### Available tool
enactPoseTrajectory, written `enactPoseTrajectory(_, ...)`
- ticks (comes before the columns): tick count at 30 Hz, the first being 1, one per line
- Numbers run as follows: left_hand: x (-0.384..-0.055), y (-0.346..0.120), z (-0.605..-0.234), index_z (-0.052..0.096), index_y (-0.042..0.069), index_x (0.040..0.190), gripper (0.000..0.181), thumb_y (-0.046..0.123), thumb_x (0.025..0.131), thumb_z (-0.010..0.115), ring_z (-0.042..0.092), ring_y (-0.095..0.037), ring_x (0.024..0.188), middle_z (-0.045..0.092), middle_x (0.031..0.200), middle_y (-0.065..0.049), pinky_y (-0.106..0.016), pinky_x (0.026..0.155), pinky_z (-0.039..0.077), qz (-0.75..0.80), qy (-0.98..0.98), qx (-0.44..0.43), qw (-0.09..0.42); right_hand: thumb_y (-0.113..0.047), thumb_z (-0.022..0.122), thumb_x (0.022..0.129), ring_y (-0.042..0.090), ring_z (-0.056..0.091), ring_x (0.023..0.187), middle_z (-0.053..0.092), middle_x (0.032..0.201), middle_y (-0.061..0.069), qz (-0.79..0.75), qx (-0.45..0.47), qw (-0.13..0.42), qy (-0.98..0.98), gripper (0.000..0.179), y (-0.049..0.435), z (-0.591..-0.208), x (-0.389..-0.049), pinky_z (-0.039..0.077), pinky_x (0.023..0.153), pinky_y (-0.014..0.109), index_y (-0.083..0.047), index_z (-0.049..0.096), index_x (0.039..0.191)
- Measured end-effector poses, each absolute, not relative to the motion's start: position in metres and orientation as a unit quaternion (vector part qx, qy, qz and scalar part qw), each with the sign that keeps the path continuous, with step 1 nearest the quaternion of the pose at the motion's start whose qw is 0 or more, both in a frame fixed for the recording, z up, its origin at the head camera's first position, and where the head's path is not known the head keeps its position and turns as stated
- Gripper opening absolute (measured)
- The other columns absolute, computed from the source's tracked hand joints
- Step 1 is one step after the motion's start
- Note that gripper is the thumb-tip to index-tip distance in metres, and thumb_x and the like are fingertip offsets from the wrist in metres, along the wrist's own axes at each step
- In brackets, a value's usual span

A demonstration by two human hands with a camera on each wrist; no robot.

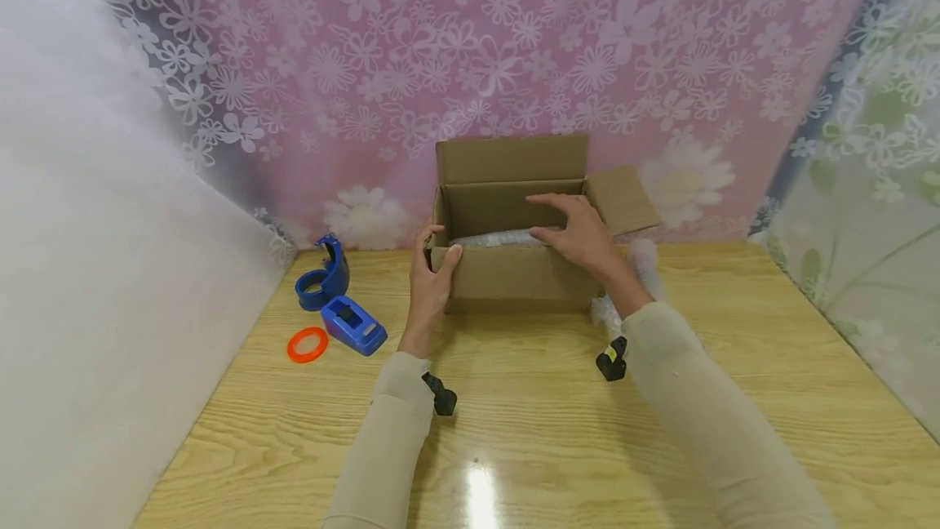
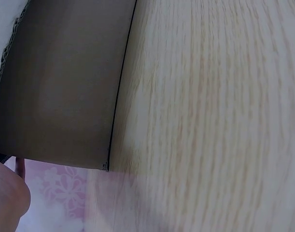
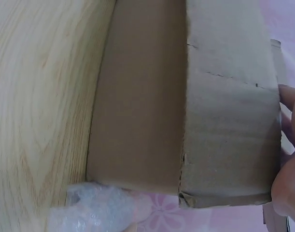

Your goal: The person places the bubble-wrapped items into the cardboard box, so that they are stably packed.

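An open cardboard box stands on the table with its back flap upright and its right flap spread outward. My left hand grips its left front corner, thumb at the front rim and fingers along the left side. Over the right part of the opening is my right hand, thumb and fingers spread apart around nothing. In the right wrist view, the front flap tilts outward, and the right hand lies at its upper edge. Clear bubble wrap lies inside the box; what it covers is hidden.
More bubble wrap lies by the box's right side, partly behind the right forearm. On the left of the wooden table are a blue curved holder, a blue tape dispenser base and an orange ring. A floral curtain hangs behind.
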State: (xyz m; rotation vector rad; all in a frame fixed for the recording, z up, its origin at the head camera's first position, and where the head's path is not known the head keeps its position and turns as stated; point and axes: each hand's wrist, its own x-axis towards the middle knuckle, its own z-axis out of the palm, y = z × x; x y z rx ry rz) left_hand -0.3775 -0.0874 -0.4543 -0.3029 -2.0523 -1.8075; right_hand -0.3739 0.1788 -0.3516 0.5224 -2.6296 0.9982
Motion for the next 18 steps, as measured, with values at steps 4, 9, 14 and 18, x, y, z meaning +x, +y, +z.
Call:
enactPoseTrajectory(4, -0.379, -0.087, -0.455, 0.047, 0.034, 0.146, 0.052, 0.048, 0.100, 0.067, 0.027, -0.022, 0.153, 0.031, 0.165, 0.008, -0.061, 0.120, 0.023, -0.643, -0.730, -0.111, 0.203, -0.024, 0.077, 0.096, 0.036, 0.038, 0.143, 0.052, 0.155, 0.009, 0.326, 0.191, 0.126, -0.917, 0.055, 0.179, -0.351, -0.374, 0.033, 0.115, 0.062, -0.019, 0.059, 0.148)
enactPoseTrajectory(9, -0.378, -0.087, -0.452, 0.047, 0.030, 0.149, 0.054, 0.045, 0.101, 0.067, 0.025, -0.025, 0.154, 0.030, 0.167, 0.004, -0.062, 0.121, 0.020, -0.649, -0.725, -0.116, 0.198, -0.024, 0.077, 0.096, 0.036, 0.038, 0.143, 0.052, 0.155, 0.009, 0.342, 0.218, 0.122, -0.906, 0.056, 0.184, -0.346, -0.374, 0.031, 0.116, 0.061, -0.019, 0.058, 0.149)
enactPoseTrajectory(14, -0.377, -0.086, -0.453, 0.048, 0.030, 0.147, 0.052, 0.044, 0.101, 0.068, 0.027, -0.022, 0.153, 0.032, 0.165, 0.007, -0.060, 0.121, 0.022, -0.647, -0.727, -0.109, 0.205, -0.021, 0.074, 0.099, 0.035, 0.045, 0.142, 0.058, 0.148, 0.012, 0.372, 0.252, 0.114, -0.886, 0.053, 0.195, -0.332, -0.367, 0.032, 0.116, 0.061, -0.016, 0.058, 0.149)
enactPoseTrajectory(18, -0.378, -0.086, -0.453, 0.048, 0.033, 0.147, 0.051, 0.045, 0.101, 0.067, 0.028, -0.021, 0.153, 0.032, 0.165, 0.008, -0.059, 0.121, 0.023, -0.640, -0.733, -0.106, 0.204, -0.019, 0.072, 0.101, 0.033, 0.050, 0.136, 0.062, 0.143, 0.013, 0.397, 0.268, 0.122, -0.870, 0.051, 0.213, -0.319, -0.364, 0.036, 0.114, 0.058, -0.014, 0.057, 0.149)
